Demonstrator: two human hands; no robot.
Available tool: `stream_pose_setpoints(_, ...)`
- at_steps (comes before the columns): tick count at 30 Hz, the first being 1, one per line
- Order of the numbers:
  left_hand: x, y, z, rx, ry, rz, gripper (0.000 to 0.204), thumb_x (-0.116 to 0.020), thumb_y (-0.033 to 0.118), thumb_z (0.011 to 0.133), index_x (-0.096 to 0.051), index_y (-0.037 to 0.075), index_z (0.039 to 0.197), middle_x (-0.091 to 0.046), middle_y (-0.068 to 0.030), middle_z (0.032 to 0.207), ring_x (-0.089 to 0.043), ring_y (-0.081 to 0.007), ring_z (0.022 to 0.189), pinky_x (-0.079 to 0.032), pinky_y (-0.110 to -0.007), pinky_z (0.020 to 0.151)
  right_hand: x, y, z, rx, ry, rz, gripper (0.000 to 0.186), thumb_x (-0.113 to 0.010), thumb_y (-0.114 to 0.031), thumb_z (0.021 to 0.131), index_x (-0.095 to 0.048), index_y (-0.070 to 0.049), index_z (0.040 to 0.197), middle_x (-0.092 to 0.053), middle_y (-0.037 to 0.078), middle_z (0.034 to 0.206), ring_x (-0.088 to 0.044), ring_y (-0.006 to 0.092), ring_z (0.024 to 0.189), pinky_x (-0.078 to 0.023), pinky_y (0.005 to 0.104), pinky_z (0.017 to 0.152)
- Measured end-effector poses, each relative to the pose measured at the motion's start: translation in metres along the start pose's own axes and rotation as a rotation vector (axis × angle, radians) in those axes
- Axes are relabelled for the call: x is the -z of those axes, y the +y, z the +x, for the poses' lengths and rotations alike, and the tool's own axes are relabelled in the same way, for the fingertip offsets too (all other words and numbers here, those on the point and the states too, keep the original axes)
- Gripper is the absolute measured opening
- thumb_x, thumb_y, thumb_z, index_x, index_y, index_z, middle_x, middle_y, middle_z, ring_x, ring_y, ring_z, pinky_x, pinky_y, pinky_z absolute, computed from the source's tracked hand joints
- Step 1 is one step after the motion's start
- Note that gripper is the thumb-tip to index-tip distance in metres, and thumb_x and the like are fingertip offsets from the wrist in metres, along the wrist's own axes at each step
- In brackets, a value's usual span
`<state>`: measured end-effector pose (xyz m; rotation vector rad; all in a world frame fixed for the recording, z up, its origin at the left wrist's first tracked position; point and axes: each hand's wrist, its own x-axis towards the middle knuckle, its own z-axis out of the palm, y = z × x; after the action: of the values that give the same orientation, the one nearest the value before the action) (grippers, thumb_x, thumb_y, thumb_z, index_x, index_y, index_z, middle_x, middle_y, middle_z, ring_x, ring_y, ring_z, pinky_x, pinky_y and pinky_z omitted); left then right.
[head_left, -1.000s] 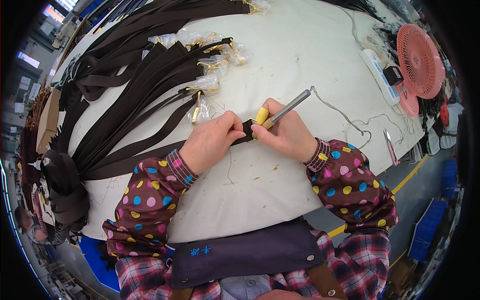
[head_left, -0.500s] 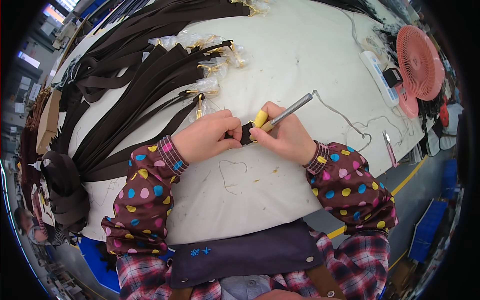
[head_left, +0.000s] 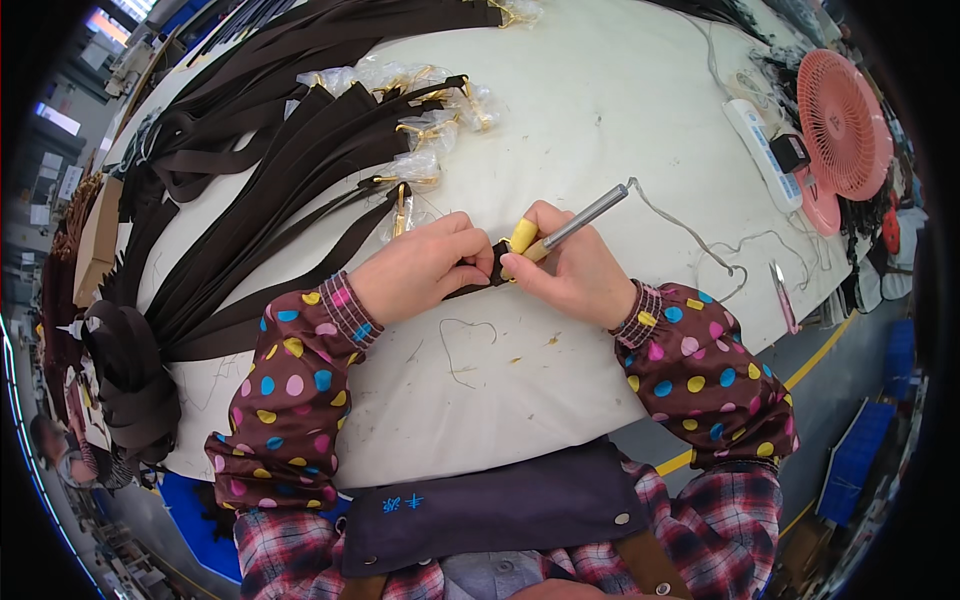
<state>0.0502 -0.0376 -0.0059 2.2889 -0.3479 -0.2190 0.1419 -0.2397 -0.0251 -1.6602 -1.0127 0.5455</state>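
My strap [head_left: 501, 262] sits at the centre of the clock, flat to the table [head_left: 545, 400], its end with the gold fitting [head_left: 507, 241] between my two hands. At nine o'clock my left hand [head_left: 425, 265] has thumb and forefinger brought together on it, apparently pinching it. At three o'clock my right hand [head_left: 580, 275] is clamped round the pen tool [head_left: 590, 218], whose shaft slants toward two o'clock and trails a cord [head_left: 690, 228]; a yellow cover [head_left: 522, 236] caps my forefinger. My thumb hides the tool's tip, so I cannot tell whether it touches

I judge the step in hand to be close work with the tool at the fitting. The next move, I think, calls for a steady left pinch, small right-hand movements and bare fingertips well clear of the tip. More straps [head_left: 300, 150] lie toward ten o'clock, a loose thread [head_left: 450, 362] at seven and snips [head_left: 782, 297] just past three
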Motion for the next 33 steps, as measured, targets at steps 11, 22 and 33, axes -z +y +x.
stream_pose_setpoints(11, -0.004, 0.003, 0.0, 0.031, 0.053, 0.065, 0.011, -0.063, 0.014, 0.089, -0.054, 0.01, 0.094, -0.053, -0.0077, 0.095, -0.059, -0.0286, 0.083, -0.048, -0.037, 0.071, 0.001, 0.002, 0.0, 0.01, -0.001, -0.036, 0.019, -0.066, -0.008, 0.087, -0.047, -0.002, 0.086, -0.057, 0.004, 0.075, -0.054, 0.0079, 0.067, -0.044, 0.0242, 0.058)
stream_pose_setpoints(22, -0.005, 0.003, 0.001, 0.051, 0.068, 0.037, 0.012, -0.063, 0.013, 0.089, -0.053, 0.008, 0.094, -0.055, -0.0086, 0.095, -0.059, -0.0278, 0.083, -0.048, -0.036, 0.072, 0.001, 0.003, 0.0, 0.035, -0.006, -0.098, 0.019, -0.065, -0.008, 0.088, -0.048, -0.001, 0.086, -0.059, 0.005, 0.075, -0.056, 0.0088, 0.065, -0.045, 0.024, 0.057)
stream_pose_setpoints(33, -0.008, 0.013, 0.002, 0.378, 0.123, -0.253, 0.009, -0.051, 0.013, 0.099, -0.046, 0.006, 0.098, -0.051, -0.0008, 0.078, -0.05, -0.0061, 0.059, -0.044, -0.021, 0.043, -0.004, 0.007, 0.001, -0.001, 0.165, 0.02, 0.025, -0.067, -0.016, 0.087, -0.046, -0.004, 0.09, -0.056, 0.004, 0.067, -0.051, 0.0106, 0.054, -0.04, 0.0253, 0.051)
